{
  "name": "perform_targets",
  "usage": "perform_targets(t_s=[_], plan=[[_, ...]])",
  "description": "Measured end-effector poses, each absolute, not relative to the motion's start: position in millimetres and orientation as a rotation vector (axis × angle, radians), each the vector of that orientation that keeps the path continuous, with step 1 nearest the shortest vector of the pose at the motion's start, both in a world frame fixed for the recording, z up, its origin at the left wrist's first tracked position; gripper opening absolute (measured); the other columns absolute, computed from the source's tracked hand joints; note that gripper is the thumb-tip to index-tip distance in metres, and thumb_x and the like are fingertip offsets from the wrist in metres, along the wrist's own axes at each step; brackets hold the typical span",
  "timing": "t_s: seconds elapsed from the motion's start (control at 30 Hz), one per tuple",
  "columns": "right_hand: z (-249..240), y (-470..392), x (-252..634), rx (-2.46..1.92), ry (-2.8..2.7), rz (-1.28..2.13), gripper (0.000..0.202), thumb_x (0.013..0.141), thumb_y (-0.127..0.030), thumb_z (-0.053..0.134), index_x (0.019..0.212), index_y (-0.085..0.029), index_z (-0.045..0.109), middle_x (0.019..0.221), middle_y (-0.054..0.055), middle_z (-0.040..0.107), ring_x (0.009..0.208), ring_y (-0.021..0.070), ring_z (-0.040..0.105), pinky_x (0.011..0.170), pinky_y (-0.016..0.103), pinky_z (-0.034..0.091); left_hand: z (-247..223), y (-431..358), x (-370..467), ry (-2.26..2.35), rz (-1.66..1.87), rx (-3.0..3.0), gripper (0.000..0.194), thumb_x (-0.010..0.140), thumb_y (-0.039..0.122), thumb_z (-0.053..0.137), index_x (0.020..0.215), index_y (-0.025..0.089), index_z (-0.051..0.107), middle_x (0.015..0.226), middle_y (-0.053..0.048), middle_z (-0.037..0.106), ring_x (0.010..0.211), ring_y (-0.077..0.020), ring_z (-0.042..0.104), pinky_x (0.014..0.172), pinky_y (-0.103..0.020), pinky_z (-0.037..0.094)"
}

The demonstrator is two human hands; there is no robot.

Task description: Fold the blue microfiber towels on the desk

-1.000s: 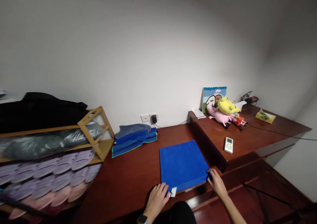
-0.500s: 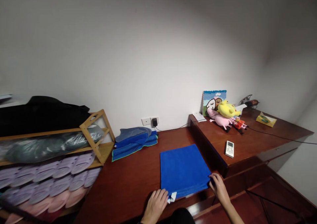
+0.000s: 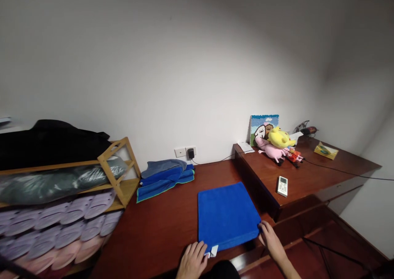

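"Cloth: plain blue, lying flat on the tabletop, right of the pile and nearer the person, well apart from it. Near side shows some thickness. Folded layers or a stack, can't tell."

"Hands?"

"Left hand at the near left corner, fingers bent onto it, white label just beside. Thumb's hold unclear; can't say whether it grips. Right hand has the near right corner, seemingly pinched between thumb and finger."

"Step in hand, by your reading?"

"Work on the near edge, I'd say: straightening it, or taking hold for a fold or lift. Can't tell which. Far edge lies flat, no hand on it."

"And the next move?"

"Calls for evenness, in my judgement. Corners worked together, or the near edge skews. For a lift, the left fingers would need every layer; a loose one could slip out. Soft stuff, likely to sag mid-span."

"Anything close by?"

"Remote on the higher top, farther right of the pile than the cloth is, touching neither hand. Pile itself rumpled, blue and grey, no hand on it."
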State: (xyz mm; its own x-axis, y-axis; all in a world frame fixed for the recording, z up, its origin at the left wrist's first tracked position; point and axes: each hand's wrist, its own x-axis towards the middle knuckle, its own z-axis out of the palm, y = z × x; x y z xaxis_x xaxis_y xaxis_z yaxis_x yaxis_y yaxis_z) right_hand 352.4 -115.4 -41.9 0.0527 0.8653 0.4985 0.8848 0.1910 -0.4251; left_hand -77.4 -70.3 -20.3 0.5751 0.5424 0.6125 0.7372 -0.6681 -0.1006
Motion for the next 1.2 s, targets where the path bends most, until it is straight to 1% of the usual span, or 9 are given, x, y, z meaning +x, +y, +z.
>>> perform_targets(t_s=[0.07, 0.17, 0.3, 0.4, 0.47, 0.57, 0.67, 0.83, 1.2], plan=[[-34, -120, 351, -1.655, -1.837, -0.051, 0.034, 0.092, -0.030, 0.053, 0.123, -0.025, 0.066, 0.131, 0.012, 0.064, 0.124, 0.0287, 0.062, 0.107, 0.045, 0.053, -18, -74, -83, -1.037, -0.792, -2.477, 0.032, 0.098, 0.035, 0.055, 0.126, 0.028, 0.069, 0.118, -0.006, 0.077, 0.103, -0.0247, 0.072, 0.093, -0.041, 0.055], [-21, -126, 337, -1.653, -1.942, -0.067, 0.045, 0.090, -0.032, 0.058, 0.134, -0.028, 0.063, 0.145, 0.010, 0.058, 0.138, 0.0335, 0.051, 0.116, 0.053, 0.043, -9, -76, -88, -0.980, -0.793, -2.539, 0.033, 0.098, 0.031, 0.056, 0.130, 0.031, 0.067, 0.117, -0.003, 0.078, 0.105, -0.0219, 0.071, 0.095, -0.037, 0.054], [-7, -124, 287, -1.678, -2.085, 0.045, 0.064, 0.090, -0.042, 0.063, 0.152, -0.044, 0.045, 0.163, 0.001, 0.041, 0.151, 0.0376, 0.032, 0.123, 0.063, 0.027, 7, -78, -85, -1.064, -0.813, -2.670, 0.026, 0.099, 0.027, 0.057, 0.122, 0.030, 0.070, 0.112, -0.003, 0.077, 0.100, -0.0192, 0.070, 0.090, -0.033, 0.056], [-3, -115, 243, -1.689, -2.169, 0.141, 0.074, 0.089, -0.054, 0.067, 0.154, -0.055, 0.032, 0.169, -0.006, 0.026, 0.154, 0.0417, 0.021, 0.121, 0.071, 0.021, 17, -78, -85, -1.177, -0.833, -2.746, 0.022, 0.095, 0.036, 0.065, 0.116, 0.032, 0.072, 0.114, -0.004, 0.075, 0.100, -0.0210, 0.070, 0.088, -0.034, 0.058], [-5, -108, 224, -1.688, -2.191, 0.173, 0.066, 0.094, -0.058, 0.059, 0.153, -0.059, 0.030, 0.168, -0.009, 0.026, 0.154, 0.0419, 0.021, 0.119, 0.073, 0.022, 20, -73, -96, -1.246, -0.840, -2.751, 0.027, 0.092, 0.045, 0.068, 0.116, 0.033, 0.072, 0.116, -0.005, 0.075, 0.103, -0.0231, 0.070, 0.090, -0.037, 0.059], [-13, -102, 214, -1.663, -2.173, 0.141, 0.054, 0.100, -0.057, 0.048, 0.151, -0.061, 0.031, 0.166, -0.009, 0.030, 0.153, 0.0414, 0.026, 0.117, 0.074, 0.024, 18, -55, -136, -1.450, -0.854, -2.635, 0.027, 0.098, 0.046, 0.055, 0.114, 0.033, 0.073, 0.116, -0.004, 0.076, 0.107, -0.0228, 0.071, 0.094, -0.038, 0.058], [-20, -100, 217, -1.639, -2.164, 0.099, 0.053, 0.101, -0.056, 0.048, 0.150, -0.061, 0.031, 0.165, -0.009, 0.033, 0.151, 0.0410, 0.030, 0.116, 0.074, 0.027, 12, -28, -195, -1.657, -0.835, -2.469, 0.035, 0.101, 0.044, 0.043, 0.109, 0.031, 0.075, 0.113, -0.004, 0.078, 0.109, -0.0231, 0.071, 0.097, -0.040, 0.057], [-16, -93, 218, -1.683, -2.168, 0.120, 0.051, 0.103, -0.055, 0.043, 0.151, -0.061, 0.028, 0.166, -0.012, 0.029, 0.153, 0.0376, 0.026, 0.118, 0.073, 0.026, 0, 7, -272, -1.915, -0.740, -2.196, 0.049, 0.094, 0.049, 0.040, 0.118, 0.021, 0.071, 0.127, -0.010, 0.074, 0.120, -0.0292, 0.067, 0.104, -0.046, 0.052], [3, -44, 218, -1.753, -2.185, 0.206, 0.048, 0.103, -0.059, 0.040, 0.151, -0.057, 0.033, 0.165, -0.007, 0.032, 0.154, 0.0363, 0.022, 0.119, 0.073, 0.020, -4, 11, -280, -1.996, -0.776, -2.126, 0.051, 0.094, 0.049, 0.037, 0.120, 0.020, 0.070, 0.130, -0.011, 0.072, 0.122, -0.0282, 0.066, 0.106, -0.043, 0.050]])
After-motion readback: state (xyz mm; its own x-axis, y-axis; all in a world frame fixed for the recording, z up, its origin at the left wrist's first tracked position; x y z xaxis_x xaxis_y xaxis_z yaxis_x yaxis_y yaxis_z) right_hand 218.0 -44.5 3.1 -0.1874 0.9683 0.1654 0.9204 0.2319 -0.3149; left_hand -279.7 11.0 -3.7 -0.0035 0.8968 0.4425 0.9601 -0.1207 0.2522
